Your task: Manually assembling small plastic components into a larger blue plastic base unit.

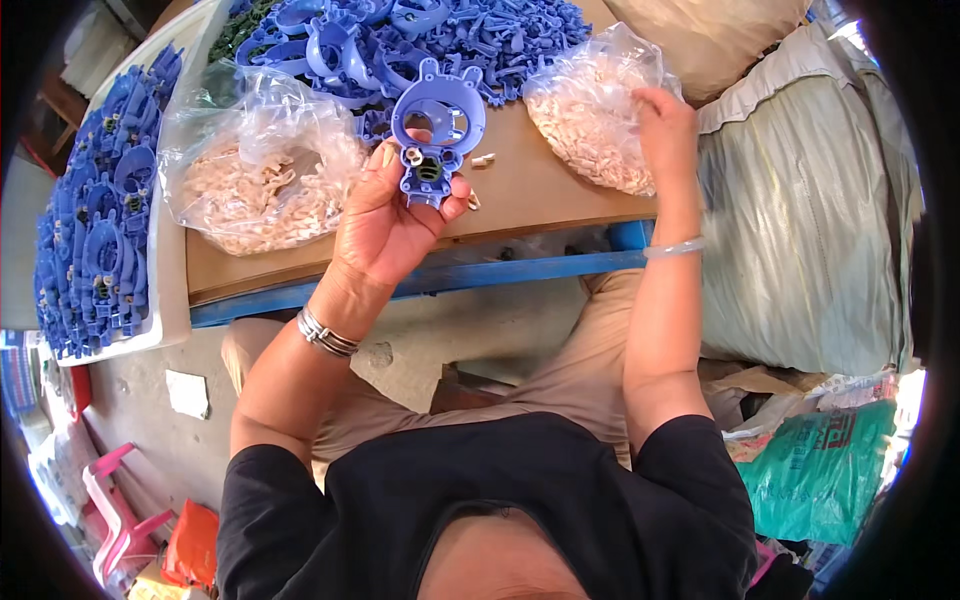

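My left hand (385, 215) grips a blue plastic housing (437, 125) upright above the table, its round ring at the top. A small cream piece (414, 156) and a dark green part (429, 172) sit in the lower body of the housing. My right hand (665, 125) is at the right side of a clear plastic bag (590, 125) full of small cream plastic pieces. Its fingers are bent together against the bag; what they pinch, if anything, is hidden. Loose cream pieces (483, 160) lie on the table just right of the housing.
Another open bag of cream pieces (265, 195) stands left of my left hand. Blue parts (500, 35) are heaped at the back of the brown tabletop (560, 207). On the left, a white tray (172, 290) holds several blue housings. A large pale sack (800, 200) stands on the right.
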{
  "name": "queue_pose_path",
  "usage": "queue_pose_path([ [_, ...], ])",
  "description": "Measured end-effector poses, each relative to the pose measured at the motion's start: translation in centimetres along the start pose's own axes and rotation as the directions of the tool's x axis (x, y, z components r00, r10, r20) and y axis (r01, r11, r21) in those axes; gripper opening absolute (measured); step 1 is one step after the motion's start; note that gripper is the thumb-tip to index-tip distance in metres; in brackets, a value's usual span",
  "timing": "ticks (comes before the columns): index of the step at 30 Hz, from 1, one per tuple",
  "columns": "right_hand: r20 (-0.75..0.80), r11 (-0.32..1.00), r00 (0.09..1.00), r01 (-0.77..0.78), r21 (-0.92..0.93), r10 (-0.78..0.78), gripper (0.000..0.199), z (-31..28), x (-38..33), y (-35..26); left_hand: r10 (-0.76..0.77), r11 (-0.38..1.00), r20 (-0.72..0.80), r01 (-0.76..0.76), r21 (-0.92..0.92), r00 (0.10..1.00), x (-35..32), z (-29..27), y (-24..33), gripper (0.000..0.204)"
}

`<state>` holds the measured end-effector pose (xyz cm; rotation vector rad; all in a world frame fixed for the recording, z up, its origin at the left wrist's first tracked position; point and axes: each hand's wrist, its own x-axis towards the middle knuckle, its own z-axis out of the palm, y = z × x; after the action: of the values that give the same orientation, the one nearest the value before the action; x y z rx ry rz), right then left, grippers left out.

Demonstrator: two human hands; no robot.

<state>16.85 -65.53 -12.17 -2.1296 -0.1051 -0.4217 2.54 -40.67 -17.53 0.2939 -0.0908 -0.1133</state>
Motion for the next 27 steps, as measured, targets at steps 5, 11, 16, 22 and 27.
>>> queue_pose_path([
  [5, 0.247, 0.720, 0.959, 0.269, -0.640, -0.139, 0.021, 2.3, 0.1, 0.1, -0.006, 1.000, -0.007, 0.006, 0.008, 1.000, 0.1, -0.3, 0.1, 0.030],
  [11, 0.322, 0.854, 0.888, 0.425, -0.300, -0.329, 0.016, 4.2, 0.4, 0.2, 0.005, 1.000, -0.048, -0.004, 0.009, 0.999, 0.0, -0.1, 0.2, 0.030],
  [16, 0.283, 0.785, 0.837, 0.542, -0.300, -0.469, 0.013, 5.4, 0.6, 0.5, -0.011, 0.999, -0.042, 0.013, 0.032, 0.999, 0.2, -0.3, 0.0, 0.028],
  [22, 0.307, 0.719, 0.788, 0.614, -0.326, -0.533, 0.011, 5.7, 0.7, 0.4, -0.007, 0.998, -0.057, 0.010, 0.055, 0.998, 0.1, -0.7, 0.1, 0.028],
  [27, 0.311, 0.759, 0.828, 0.556, -0.340, -0.467, 0.012, 5.8, 0.3, -0.2, -0.015, 0.997, -0.041, 0.018, 0.072, 0.999, 0.1, -1.4, 0.1, 0.031],
])
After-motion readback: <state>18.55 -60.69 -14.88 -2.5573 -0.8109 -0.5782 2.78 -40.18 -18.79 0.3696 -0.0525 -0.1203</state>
